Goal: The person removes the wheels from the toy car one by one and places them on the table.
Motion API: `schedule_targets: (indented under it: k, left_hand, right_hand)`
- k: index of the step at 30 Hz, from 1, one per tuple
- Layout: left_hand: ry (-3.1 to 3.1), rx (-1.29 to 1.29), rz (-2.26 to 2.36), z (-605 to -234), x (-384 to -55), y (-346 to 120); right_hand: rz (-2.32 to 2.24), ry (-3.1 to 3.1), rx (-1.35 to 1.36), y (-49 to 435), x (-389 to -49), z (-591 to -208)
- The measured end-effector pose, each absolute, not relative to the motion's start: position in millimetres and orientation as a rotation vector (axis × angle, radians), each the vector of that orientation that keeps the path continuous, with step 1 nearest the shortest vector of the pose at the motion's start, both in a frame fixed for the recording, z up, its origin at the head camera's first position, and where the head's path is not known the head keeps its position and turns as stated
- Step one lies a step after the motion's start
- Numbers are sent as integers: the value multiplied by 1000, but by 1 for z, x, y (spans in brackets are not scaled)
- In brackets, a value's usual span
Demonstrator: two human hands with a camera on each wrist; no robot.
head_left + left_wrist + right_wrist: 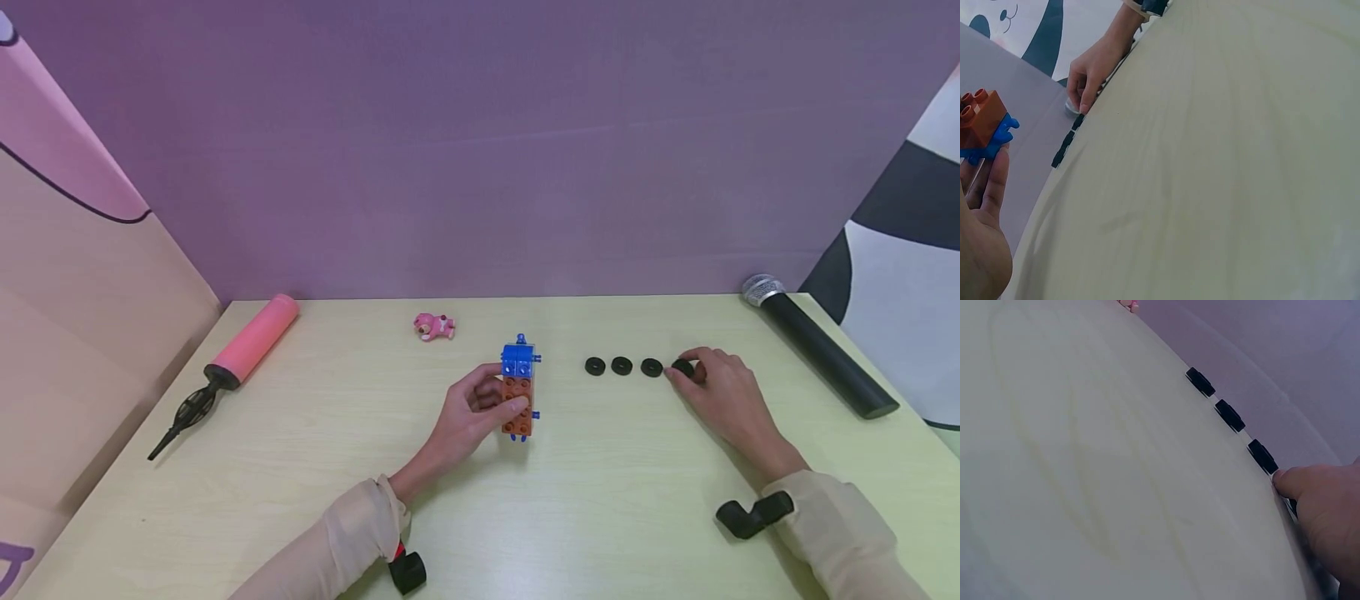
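My left hand point(467, 414) holds a toy vehicle body built of blocks point(517, 387) above the table, thumb on its studded orange top. The body has a blue end, blue side pegs and a blue underside, which shows in the left wrist view beneath the orange block point(985, 119). To the right, my right hand point(726, 398) pinches a small black wheel point(683, 367) between thumb and fingers at the tabletop. Beside it three more black wheels point(621, 365) lie flat in a row. In the right wrist view, my thumb hides most of the pinched wheel.
A pink bear figure point(434, 326) lies near the back edge of the pale wooden table point(585, 508). At the left lies a pink and black hand pump point(251, 343). A black microphone point(821, 350) lies along the right edge, with a purple wall panel point(480, 167) behind.
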State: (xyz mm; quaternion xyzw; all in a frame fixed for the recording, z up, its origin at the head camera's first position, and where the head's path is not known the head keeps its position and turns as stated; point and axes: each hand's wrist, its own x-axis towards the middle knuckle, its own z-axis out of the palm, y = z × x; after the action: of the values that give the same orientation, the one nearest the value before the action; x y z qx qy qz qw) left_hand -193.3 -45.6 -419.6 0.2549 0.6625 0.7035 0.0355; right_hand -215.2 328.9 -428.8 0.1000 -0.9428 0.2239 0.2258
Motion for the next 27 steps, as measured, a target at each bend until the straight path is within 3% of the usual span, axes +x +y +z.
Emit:
schedule_targets:
  k: [27]
  left_hand:
    - [2027,793,2163,-420,-193,-45]
  right_hand:
    - [655,-2618,290,331,-213,-429]
